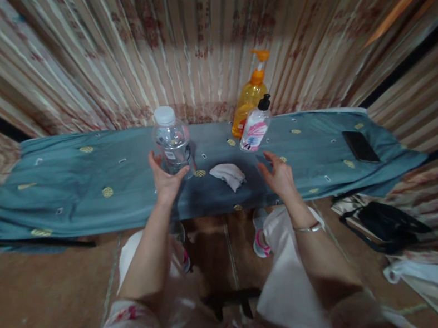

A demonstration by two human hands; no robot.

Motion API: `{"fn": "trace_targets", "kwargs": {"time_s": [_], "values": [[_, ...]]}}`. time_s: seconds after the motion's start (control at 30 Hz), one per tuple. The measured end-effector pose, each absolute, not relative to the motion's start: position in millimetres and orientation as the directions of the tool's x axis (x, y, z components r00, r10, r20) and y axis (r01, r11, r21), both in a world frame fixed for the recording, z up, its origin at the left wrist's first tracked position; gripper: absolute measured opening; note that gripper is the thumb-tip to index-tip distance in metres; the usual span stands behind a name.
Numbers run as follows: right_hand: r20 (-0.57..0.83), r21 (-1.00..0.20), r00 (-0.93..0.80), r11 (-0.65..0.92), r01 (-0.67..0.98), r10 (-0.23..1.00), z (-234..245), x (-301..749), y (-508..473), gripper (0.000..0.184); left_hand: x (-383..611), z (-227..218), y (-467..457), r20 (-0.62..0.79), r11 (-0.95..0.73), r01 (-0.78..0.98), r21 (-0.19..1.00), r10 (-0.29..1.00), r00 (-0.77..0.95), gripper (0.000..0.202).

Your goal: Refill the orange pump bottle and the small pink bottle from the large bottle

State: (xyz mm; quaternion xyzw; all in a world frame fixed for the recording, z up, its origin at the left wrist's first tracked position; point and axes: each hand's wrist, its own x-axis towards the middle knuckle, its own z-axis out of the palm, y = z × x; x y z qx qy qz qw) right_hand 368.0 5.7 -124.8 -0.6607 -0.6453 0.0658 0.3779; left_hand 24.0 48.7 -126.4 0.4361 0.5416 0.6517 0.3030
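Observation:
A large clear plastic bottle (171,141) with a white cap stands upright on the cloth-covered table. My left hand (168,181) is at its lower left side, thumb and fingers spread apart; whether they touch the bottle I cannot tell. My right hand (278,175) hovers over the cloth with its fingers apart and holds nothing. Just beyond it is a white and pink lotion bottle (254,132) with a black top. Behind that one stands an amber pump bottle (250,99) with an orange pump head. Between my hands lies a crumpled white cloth (228,175).
A blue-green patterned cloth (77,203) covers the narrow table. A dark phone (360,146) lies at its right end. Beyond the table hangs a pleated curtain (180,40). A black bag (386,225) is at the lower right, below the table's level.

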Motion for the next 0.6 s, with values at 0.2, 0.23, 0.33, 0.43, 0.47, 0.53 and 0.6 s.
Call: {"fn": "trace_targets", "kwargs": {"time_s": [0.2,0.23,0.33,0.43,0.47,0.53,0.6], "values": [[0.405,-0.62,0.169,0.134,0.773,0.899,-124.3,368.7,6.1,0.053,13.3,-127.9,7.3,0.113,-0.158,-0.051,0.986,0.864,-0.49,0.072],[0.4,-0.631,0.168,0.138,0.764,0.901,-123.7,367.4,6.3,0.052,16.2,-129.0,-2.5,0.1,-0.146,-0.064,0.987,0.881,-0.462,0.061],[0.383,-0.67,0.177,0.141,0.729,0.907,-121.4,362.8,6.3,0.051,36.5,-136.9,-33.6,0.015,-0.048,-0.107,0.993,0.956,-0.291,0.039],[0.366,-0.712,0.207,0.13,0.69,0.907,-117.5,361.8,3.7,0.048,63.6,-147.3,-57.3,-0.091,0.083,-0.103,0.991,0.993,-0.077,0.036],[0.359,-0.723,0.219,0.122,0.68,0.907,-115.6,363.5,2.1,0.047,71.1,-149.6,-61.2,-0.112,0.109,-0.097,0.989,0.994,-0.02,0.035],[0.352,-0.741,0.244,0.109,0.662,0.904,-111.1,370.5,-1.7,0.047,81.4,-151.2,-61.6,-0.131,0.136,-0.088,0.987,0.99,0.058,0.033],[0.353,-0.753,0.269,0.101,0.651,0.896,-106.0,381.4,-6.1,0.05,86.5,-149.3,-54.2,-0.126,0.136,-0.086,0.987,0.986,0.104,0.032]]}}
